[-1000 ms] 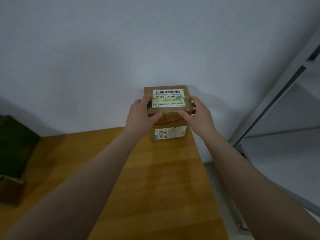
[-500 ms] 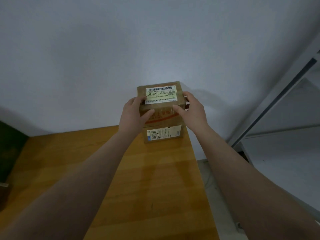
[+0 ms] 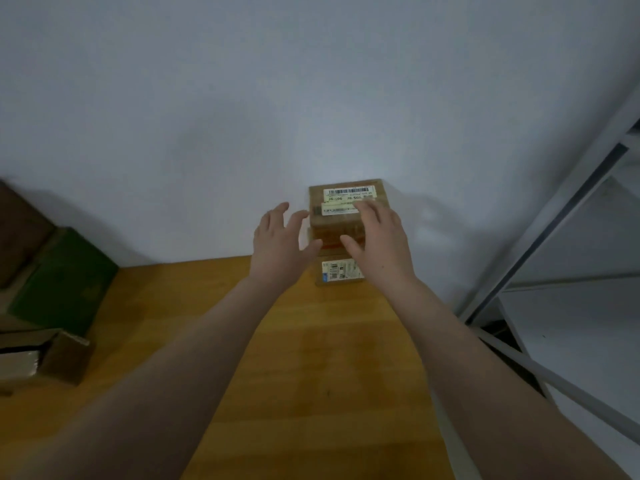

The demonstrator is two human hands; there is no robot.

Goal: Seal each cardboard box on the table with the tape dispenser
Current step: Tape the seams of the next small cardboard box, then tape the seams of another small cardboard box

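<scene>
Boxes (image 3: 341,270) sit stacked on the table (image 3: 311,375). Both hands hold nothing, fingers loose: left hand (image 3: 277,244) beside the top box (image 3: 327,223), right hand (image 3: 377,240) over it.

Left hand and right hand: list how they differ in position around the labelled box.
The left hand sits beside the left side of the cardboard box, fingers off its top. The right hand reaches over the top, fingers covering part of the white label. The left hand's fingers are spread wider than the right hand's. Both are open and grip nothing.
</scene>
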